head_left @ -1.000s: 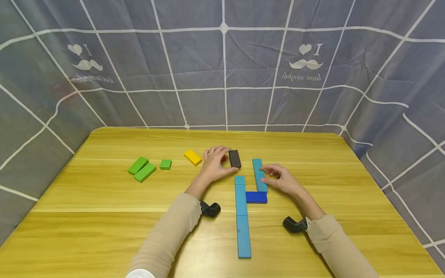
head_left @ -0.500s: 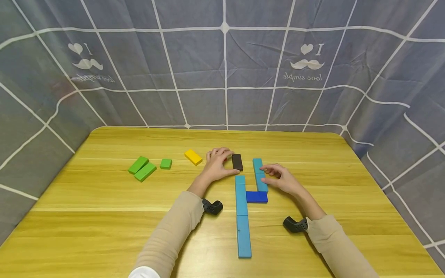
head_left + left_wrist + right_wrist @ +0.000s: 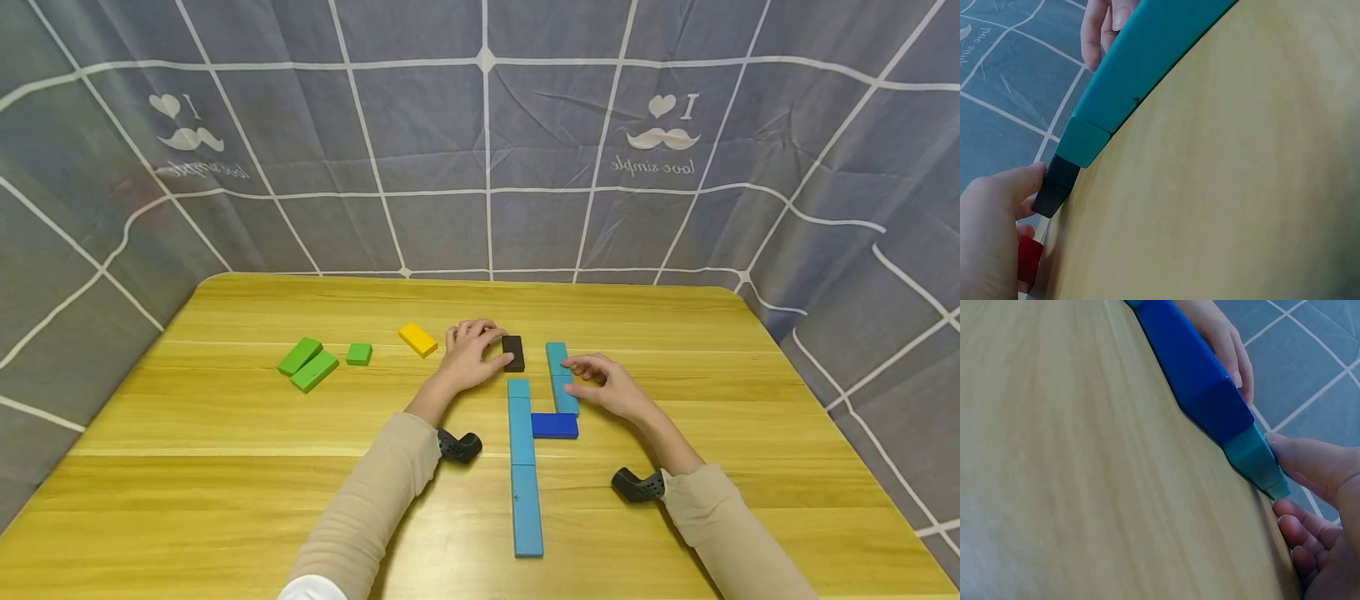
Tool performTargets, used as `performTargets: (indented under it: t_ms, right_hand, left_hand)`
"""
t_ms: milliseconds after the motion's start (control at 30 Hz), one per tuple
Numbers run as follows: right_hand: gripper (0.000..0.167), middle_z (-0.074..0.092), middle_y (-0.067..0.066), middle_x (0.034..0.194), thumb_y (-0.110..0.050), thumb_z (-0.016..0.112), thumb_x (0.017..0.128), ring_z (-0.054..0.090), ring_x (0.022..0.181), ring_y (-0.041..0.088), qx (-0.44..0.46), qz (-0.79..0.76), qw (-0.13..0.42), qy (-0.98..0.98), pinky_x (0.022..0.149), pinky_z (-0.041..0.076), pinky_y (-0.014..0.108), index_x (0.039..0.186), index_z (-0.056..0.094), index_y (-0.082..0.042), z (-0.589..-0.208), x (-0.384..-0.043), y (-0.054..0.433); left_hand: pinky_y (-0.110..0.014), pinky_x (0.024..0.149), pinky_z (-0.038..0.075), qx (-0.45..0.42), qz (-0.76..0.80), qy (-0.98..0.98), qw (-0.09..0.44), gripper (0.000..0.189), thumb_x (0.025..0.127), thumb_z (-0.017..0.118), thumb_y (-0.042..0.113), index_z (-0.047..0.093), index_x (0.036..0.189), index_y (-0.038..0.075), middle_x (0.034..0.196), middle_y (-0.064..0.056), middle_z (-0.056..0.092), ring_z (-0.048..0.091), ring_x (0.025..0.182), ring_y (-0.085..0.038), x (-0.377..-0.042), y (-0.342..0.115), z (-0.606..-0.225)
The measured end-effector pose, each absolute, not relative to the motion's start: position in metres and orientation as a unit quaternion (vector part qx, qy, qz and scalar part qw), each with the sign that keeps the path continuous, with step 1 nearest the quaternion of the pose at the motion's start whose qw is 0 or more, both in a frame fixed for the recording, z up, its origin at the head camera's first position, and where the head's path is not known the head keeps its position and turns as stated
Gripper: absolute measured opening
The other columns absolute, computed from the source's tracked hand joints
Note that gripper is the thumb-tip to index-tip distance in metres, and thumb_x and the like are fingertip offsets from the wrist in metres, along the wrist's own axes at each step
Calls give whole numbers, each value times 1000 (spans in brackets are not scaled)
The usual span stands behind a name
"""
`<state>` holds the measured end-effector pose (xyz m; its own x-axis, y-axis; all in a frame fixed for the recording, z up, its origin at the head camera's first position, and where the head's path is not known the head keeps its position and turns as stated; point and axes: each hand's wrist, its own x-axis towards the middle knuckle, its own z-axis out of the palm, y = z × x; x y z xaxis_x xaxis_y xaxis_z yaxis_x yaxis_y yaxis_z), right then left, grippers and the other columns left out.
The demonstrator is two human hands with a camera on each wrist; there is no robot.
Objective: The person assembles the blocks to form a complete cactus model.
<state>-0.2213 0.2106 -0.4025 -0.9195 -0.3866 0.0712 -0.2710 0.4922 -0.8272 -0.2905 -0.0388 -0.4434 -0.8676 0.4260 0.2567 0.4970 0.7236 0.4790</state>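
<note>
My left hand [image 3: 465, 360] is at the black block [image 3: 514, 348], thumb and index finger touching its left side. In the left wrist view a red block [image 3: 1030, 259] is by the other fingers; from the head it is hidden. Just nearer than the black block is the end of a straight row of light blue blocks [image 3: 522, 429]. A dark blue block [image 3: 555, 426] lies crosswise against that row. Beyond it are two light blue blocks [image 3: 557, 356], end to end. My right hand [image 3: 615, 390] has thumb and fingertips at their right side, fingers loosely bent.
A yellow block [image 3: 417, 339] lies left of my left hand. Farther left are a small green block [image 3: 358, 354] and two longer green blocks [image 3: 313, 372] side by side. A grey curtain [image 3: 420, 167] hangs behind the wooden table [image 3: 225, 492].
The black block has slid nearer and slightly right, towards the light blue row. My left thumb has shifted from its near end to its left side. The right hand has stayed in place.
</note>
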Motion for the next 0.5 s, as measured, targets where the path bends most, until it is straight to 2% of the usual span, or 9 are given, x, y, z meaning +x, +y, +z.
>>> performTargets:
  t_ms: [133, 333, 500]
  right_hand:
    - [36, 50, 23, 102, -2, 63, 83, 44, 88, 33, -197, -468, 55, 860, 74, 38, 29, 117, 55, 9, -408, -224, 213]
    - [38, 52, 16, 103, -10, 66, 84, 45, 87, 24, -197, -466, 50, 861, 74, 38, 27, 119, 57, 1, -428, -235, 223]
    - [39, 52, 15, 104, -14, 67, 83, 45, 89, 24, -196, -475, 49, 857, 75, 38, 29, 119, 58, -2, -436, -239, 226]
  left_hand:
    - [-48, 98, 15, -251, -277, -925, 64, 45, 86, 58, 44, 57, 122, 17, 127, -6, 45, 31, 120, -28, -290, -39, -443]
    - [-47, 98, 15, -256, -284, -922, 64, 43, 81, 63, 47, 61, 116, 22, 124, -3, 45, 31, 119, -27, -288, -39, -443]
    - [-46, 97, 16, -261, -283, -921, 66, 42, 80, 64, 48, 62, 114, 23, 123, -3, 45, 32, 118, -26, -287, -39, -443]
